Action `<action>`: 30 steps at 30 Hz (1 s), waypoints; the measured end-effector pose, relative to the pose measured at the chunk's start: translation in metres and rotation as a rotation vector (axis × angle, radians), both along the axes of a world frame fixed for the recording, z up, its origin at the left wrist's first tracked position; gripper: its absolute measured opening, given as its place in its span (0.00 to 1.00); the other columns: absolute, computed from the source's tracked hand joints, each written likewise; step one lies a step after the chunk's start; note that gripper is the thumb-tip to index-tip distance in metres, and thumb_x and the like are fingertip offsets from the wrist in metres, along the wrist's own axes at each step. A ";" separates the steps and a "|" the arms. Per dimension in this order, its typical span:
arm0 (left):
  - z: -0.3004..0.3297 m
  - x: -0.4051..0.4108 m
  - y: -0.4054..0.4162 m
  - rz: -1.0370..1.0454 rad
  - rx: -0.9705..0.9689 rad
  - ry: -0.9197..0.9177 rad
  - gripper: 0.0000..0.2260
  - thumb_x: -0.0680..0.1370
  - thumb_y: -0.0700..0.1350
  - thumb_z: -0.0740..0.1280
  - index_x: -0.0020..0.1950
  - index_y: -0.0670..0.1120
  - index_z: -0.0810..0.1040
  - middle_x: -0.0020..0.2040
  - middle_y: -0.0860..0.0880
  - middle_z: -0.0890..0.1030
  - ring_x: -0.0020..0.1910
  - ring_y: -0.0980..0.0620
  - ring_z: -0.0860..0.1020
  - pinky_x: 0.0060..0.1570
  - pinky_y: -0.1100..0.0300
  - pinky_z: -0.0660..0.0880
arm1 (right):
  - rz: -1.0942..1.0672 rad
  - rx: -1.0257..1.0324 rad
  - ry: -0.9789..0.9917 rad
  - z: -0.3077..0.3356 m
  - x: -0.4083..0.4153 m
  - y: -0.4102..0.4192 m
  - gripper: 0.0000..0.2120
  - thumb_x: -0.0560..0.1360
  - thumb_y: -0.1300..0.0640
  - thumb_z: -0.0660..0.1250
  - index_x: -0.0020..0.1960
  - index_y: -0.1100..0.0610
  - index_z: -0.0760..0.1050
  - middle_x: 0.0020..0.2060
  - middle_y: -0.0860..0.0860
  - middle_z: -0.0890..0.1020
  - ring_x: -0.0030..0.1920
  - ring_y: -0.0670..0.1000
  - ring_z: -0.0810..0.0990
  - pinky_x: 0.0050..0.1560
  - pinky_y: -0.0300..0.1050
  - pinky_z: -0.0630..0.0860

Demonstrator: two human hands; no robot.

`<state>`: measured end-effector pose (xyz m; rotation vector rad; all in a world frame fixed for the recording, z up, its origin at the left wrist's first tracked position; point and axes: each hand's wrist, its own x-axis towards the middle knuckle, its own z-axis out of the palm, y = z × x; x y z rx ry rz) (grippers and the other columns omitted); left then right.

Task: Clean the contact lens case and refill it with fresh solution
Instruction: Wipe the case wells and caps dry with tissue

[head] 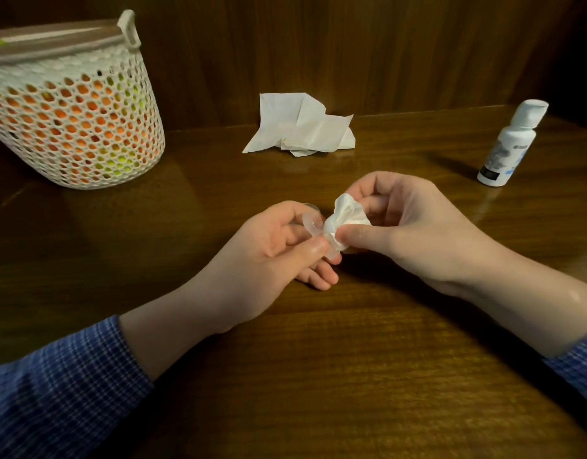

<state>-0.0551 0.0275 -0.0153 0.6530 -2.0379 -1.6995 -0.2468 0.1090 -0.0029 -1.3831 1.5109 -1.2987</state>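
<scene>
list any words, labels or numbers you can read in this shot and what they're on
None can be read.
White bottle: its label carries a small dark line of print, a black block and blue patches, all too small and blurred to read.
White mesh basket, crumpled tissues, clear lens case in the left hand and tissue wad in the right hand: no text shows.
</scene>
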 end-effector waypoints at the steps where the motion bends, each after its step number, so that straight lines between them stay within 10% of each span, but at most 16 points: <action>1: -0.001 0.000 0.000 0.010 -0.090 -0.015 0.07 0.82 0.39 0.65 0.59 0.41 0.76 0.50 0.44 0.85 0.45 0.46 0.86 0.45 0.57 0.83 | -0.004 0.028 -0.054 0.000 0.001 0.000 0.14 0.71 0.69 0.77 0.53 0.58 0.80 0.43 0.56 0.88 0.44 0.57 0.88 0.46 0.49 0.86; 16: -0.008 0.002 0.009 0.223 -0.665 -0.025 0.11 0.80 0.43 0.68 0.61 0.51 0.74 0.49 0.53 0.83 0.44 0.50 0.85 0.37 0.50 0.84 | -0.020 0.424 -0.736 -0.001 0.011 -0.008 0.16 0.65 0.71 0.74 0.53 0.65 0.82 0.48 0.62 0.88 0.43 0.54 0.89 0.33 0.38 0.83; 26: -0.012 0.004 0.008 0.158 -0.541 -0.045 0.13 0.79 0.42 0.70 0.62 0.51 0.73 0.52 0.53 0.86 0.48 0.52 0.86 0.45 0.49 0.85 | -0.123 0.318 -0.597 -0.003 0.012 -0.006 0.11 0.64 0.67 0.79 0.45 0.64 0.84 0.44 0.61 0.88 0.39 0.53 0.88 0.33 0.38 0.83; 30: -0.006 0.003 0.008 0.061 -0.276 -0.029 0.10 0.80 0.52 0.65 0.61 0.54 0.74 0.52 0.52 0.87 0.51 0.50 0.87 0.49 0.55 0.84 | -0.236 0.131 -0.122 -0.001 0.012 -0.003 0.06 0.69 0.63 0.80 0.40 0.55 0.84 0.38 0.52 0.88 0.38 0.48 0.86 0.35 0.38 0.82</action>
